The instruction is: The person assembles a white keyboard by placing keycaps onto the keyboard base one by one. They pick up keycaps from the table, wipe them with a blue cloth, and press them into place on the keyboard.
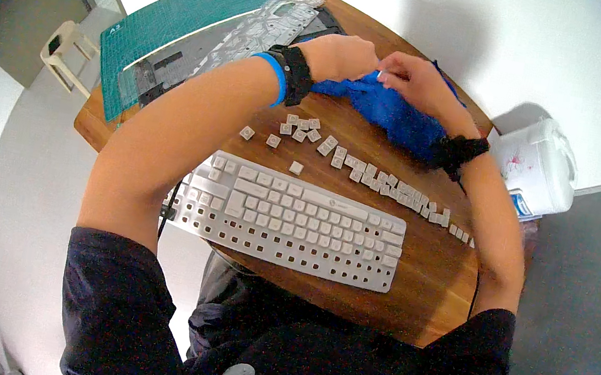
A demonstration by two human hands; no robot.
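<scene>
Over the far side of the table, my left hand [346, 60] is closed, its fingers turned away, with a blue cloth [389, 111] bunched just below and against it. My right hand [417, 84] is close beside it, thumb and fingers pinched on a small white keycap [380, 76] at the cloth's upper edge. Nearer to me lies a white keyboard [310, 225] with its lower rows stripped of keys. Between keyboard and cloth, loose white keycaps [374, 177] spread in a long band toward the right.
A green cutting mat [178, 16] lies at the far left, with a grey keyboard base [170, 66] and a patterned clear sheet [264, 26] on it. A white lidded container [534, 167] stands right of the table. On the floor at left is a pale stool [68, 53].
</scene>
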